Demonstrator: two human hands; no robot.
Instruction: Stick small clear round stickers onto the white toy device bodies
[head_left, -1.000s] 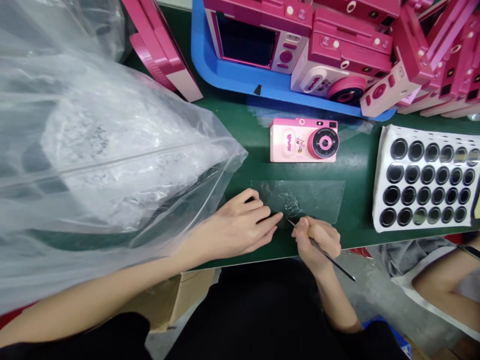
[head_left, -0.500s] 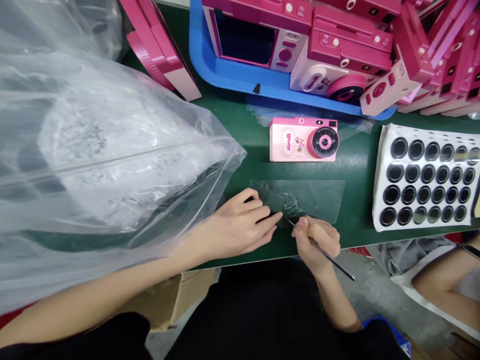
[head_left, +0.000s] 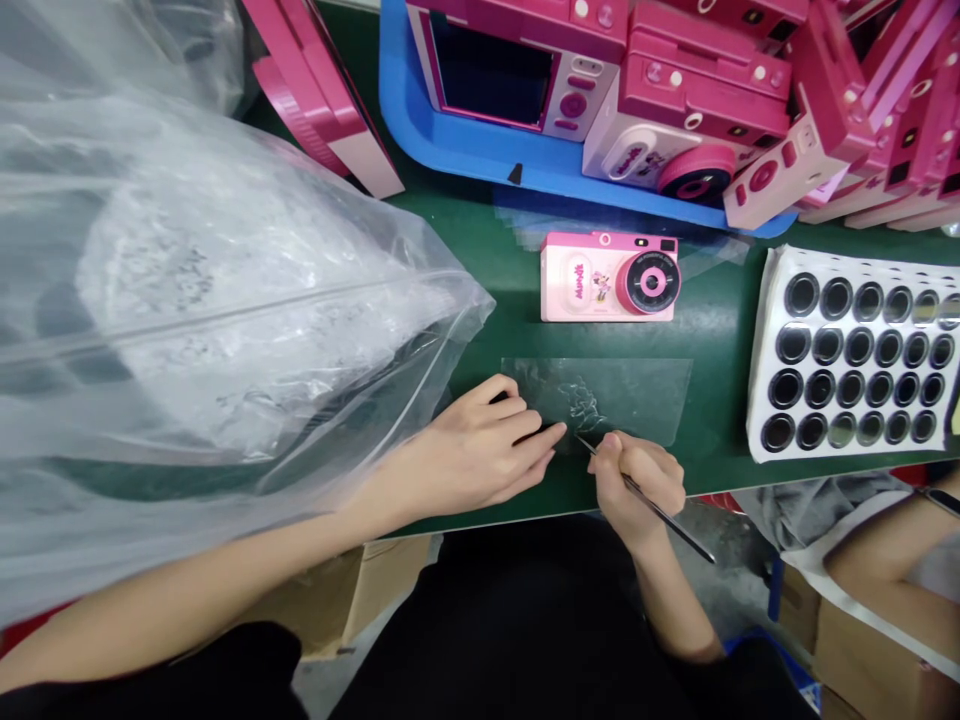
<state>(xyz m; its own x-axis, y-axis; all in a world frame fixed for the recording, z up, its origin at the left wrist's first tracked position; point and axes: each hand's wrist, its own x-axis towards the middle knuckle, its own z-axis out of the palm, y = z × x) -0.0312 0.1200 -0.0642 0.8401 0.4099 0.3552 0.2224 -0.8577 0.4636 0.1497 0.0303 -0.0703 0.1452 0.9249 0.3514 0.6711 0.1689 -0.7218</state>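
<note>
A green-topped bench (head_left: 465,215) ran ahead of the right grip (head_left: 637,490). Below and right of that grip lay a grey concrete floor (head_left: 724,570), with a cardboard box (head_left: 862,655) and a blue plastic crate (head_left: 765,650) on it.

A green-topped worktop (head_left: 720,340) is carrying a blue plastic tray (head_left: 480,165) piled with pink toy cameras, a lone Minnie Mouse toy camera (head_left: 592,280), a clear film sheet (head_left: 637,395), a white sheet of black lens rings (head_left: 847,350), and a bulging clear plastic bag (head_left: 225,300).

Gap beside toy camera (head_left: 607,278), plastic bag (head_left: 225,300) blocking left
</note>
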